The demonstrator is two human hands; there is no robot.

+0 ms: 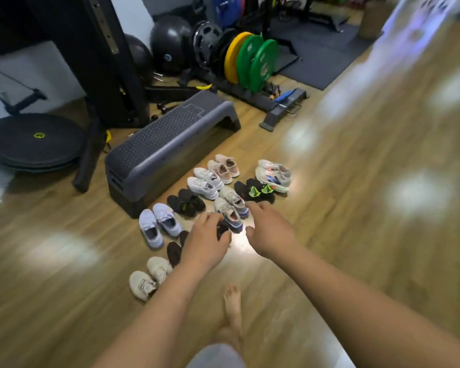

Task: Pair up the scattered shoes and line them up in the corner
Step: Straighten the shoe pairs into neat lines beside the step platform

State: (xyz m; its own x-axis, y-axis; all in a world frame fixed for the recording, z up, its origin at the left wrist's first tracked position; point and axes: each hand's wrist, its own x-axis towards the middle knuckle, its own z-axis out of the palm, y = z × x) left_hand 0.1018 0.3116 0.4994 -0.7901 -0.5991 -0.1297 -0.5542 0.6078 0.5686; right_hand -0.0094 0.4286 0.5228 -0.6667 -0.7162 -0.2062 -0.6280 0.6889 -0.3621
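**Shoe pairing at a late stage beside the step platform**

Most of the shoes are shown already matched, two by two, on the light wooden floor, in two loose rows beside the grey studded plastic step platform. In the row nearest the platform are set the pale pink trainers, the white trainers, the black slides with green marks and the lavender mesh trainers. Nearer the viewer, the dark brown slippers and the off-white knit trainers are laid. In the outer row are placed the white running shoes with blue stripes, the black slippers with neon-green straps and the grey-beige trainers with blue heels.

The left hand is curled over a small dark shoe, apparently grasping it, between the lavender and the grey-beige pairs. Whether its mate lies beneath cannot be told through the blur. The right hand is held released, fingers spread, with nothing in it, just beside the grey-beige pair.

Pairing is judged almost finished. The setting down of the dark shoe and a straightening of the uneven rows appear to be left.
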